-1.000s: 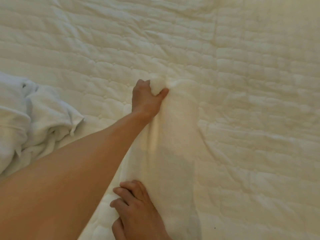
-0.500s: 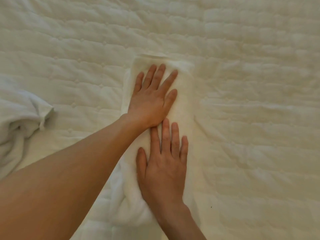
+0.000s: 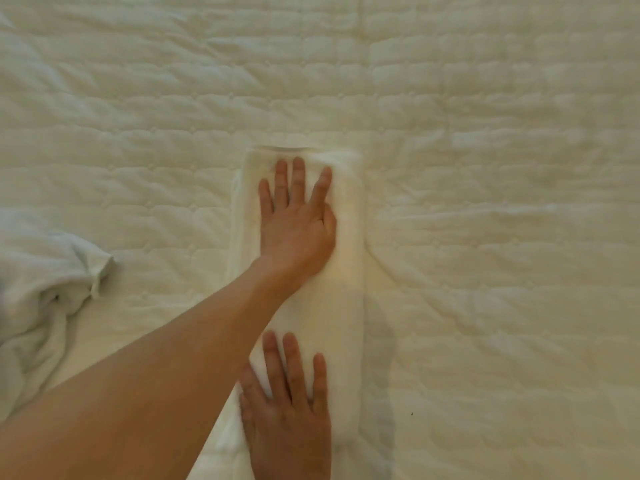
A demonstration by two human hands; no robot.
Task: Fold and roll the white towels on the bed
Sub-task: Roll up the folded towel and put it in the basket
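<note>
Flat beneath both open palms — left hand [image 3: 294,230], right hand [image 3: 287,414] — towel [image 3: 341,306].

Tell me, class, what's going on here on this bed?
A person is folding a towel on the bed. It lies as a long narrow strip, not yet rolled. The left hand presses flat on its far end, the right hand on the near end. A crumpled pile of towels waits at the left.
</note>
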